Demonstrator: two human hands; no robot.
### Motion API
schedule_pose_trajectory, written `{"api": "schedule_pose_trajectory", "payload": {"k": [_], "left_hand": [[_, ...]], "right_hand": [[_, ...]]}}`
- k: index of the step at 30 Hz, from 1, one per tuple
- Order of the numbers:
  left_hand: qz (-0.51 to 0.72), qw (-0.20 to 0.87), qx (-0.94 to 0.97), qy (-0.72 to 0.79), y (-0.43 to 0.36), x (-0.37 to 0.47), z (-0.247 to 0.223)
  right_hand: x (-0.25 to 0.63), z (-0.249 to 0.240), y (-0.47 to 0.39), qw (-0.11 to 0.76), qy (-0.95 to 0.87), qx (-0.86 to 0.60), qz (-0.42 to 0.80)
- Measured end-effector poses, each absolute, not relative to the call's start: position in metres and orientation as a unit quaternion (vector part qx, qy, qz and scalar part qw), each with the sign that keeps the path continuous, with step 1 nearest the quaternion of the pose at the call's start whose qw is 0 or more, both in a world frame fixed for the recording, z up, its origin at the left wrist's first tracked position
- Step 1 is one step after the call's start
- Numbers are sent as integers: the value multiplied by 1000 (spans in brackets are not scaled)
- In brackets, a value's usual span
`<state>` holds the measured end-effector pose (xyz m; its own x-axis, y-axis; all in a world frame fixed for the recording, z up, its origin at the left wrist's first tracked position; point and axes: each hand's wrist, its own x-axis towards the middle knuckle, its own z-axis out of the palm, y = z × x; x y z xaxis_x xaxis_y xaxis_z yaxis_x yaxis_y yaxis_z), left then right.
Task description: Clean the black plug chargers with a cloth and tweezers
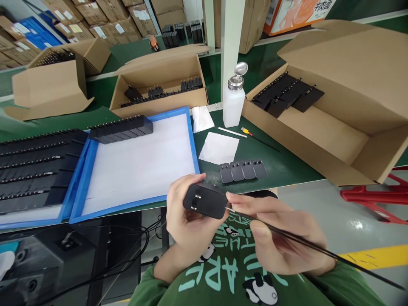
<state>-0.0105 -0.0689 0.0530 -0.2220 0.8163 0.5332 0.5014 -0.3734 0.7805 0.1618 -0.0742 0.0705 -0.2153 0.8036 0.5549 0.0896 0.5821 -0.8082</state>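
Left hand (pixel 188 216): forearm angled up, fingers clamped round the black charger (pixel 207 202), prongs (pixel 198 196) showing!
Right hand (pixel 283 236): fingers pinching a long thin tool (pixel 306 243), tip right at the charger's end.
Charger: between both hands, just off the table (pixel 283 170).

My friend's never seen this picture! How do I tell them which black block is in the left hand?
Find the green table, then its near edge by the green shirt. There, the left hand holds a black block with two shiny prongs. Unlike the four black pieces in a row on the table, it's up in a hand.
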Motion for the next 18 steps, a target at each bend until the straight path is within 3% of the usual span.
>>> {"api": "schedule_pose_trajectory", "payload": {"k": [5, 12, 18], "left_hand": [[566, 146, 605, 540, -70, -11, 53], [573, 147, 604, 535, -70, -11, 52], [569, 150, 603, 539, -70, -12, 52]], "right_hand": [[165, 73, -73, 494, -743, -306, 332], [160, 75, -72, 533, -719, -301, 329], [160, 77, -72, 514, -726, -306, 339]]}}
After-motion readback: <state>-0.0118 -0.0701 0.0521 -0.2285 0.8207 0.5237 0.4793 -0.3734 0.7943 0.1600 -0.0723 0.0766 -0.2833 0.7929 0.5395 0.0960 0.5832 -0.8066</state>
